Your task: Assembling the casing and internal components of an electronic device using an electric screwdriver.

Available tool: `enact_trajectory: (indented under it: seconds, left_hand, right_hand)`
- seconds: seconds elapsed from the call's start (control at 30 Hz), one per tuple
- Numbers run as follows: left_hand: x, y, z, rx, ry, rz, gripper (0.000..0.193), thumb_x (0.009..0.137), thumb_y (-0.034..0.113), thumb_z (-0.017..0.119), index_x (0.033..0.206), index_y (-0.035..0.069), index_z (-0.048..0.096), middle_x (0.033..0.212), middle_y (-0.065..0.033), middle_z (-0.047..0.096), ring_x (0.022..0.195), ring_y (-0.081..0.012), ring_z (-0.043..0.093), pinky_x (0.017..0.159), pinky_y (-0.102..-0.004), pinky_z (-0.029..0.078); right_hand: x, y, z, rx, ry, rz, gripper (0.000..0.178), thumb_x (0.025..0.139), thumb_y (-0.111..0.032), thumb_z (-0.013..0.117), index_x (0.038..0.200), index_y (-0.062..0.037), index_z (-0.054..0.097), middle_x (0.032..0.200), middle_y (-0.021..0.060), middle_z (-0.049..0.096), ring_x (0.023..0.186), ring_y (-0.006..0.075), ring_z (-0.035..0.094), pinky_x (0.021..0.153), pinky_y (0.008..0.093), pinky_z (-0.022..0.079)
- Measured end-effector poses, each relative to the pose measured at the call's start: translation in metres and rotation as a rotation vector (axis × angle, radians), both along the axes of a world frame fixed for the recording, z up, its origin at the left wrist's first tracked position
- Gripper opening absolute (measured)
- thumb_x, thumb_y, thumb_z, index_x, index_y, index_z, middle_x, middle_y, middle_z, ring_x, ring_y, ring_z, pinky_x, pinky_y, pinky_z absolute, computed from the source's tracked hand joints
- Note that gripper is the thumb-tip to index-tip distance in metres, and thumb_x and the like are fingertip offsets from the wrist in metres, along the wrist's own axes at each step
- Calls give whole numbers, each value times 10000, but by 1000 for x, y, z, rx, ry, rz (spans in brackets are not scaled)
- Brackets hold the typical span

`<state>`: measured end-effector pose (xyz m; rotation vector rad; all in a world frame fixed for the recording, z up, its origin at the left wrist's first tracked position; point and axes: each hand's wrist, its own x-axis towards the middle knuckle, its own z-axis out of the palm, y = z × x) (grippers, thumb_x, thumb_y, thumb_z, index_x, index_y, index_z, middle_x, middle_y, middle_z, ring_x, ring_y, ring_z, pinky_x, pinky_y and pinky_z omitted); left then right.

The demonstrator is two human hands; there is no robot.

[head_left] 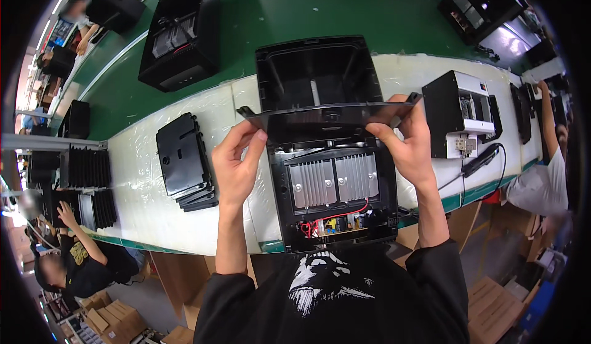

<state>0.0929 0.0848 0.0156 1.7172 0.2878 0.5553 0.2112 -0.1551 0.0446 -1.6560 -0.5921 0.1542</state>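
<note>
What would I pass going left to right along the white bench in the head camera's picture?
Stack of black ribbed parts → stack of black panels → left hand → open black housing → right hand → black-and-white unit.

Bare white bench (138, 190) between stacked black panels (183, 162) and open black housing (335, 190); boxy unit (458, 113) rightward.

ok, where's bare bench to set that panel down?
Bare white bench left of the stacked panels, and a strip between them and the left hand. Crowded: open housing in front, metal box and cable right.
</note>
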Motion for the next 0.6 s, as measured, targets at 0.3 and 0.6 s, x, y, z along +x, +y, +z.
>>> enact_trajectory:
  seconds: [0.3, 0.6]
  left_hand:
    - [0, -11, -9, 325, -49, 186, 115, 819, -23, 605, 930, -48, 620, 932, -111, 678, 742, -109, 606, 676, -217, 474]
    - [0, -15, -11, 350, -42, 187, 179, 870, -15, 546, 1031, -35, 623, 927, -111, 684, 828, -134, 629, 741, -225, 477]
  right_hand:
    - [4, 0, -6, -85, -130, -125, 414, 728, 8, 702, 1086, -11, 497, 822, 73, 645, 831, 157, 613, 824, 291, 441]
    - [2, -4, -21, -234, -447, -254, 390, 645, -41, 757, 989, 24, 586, 957, 109, 608, 873, 262, 608, 771, 317, 467]
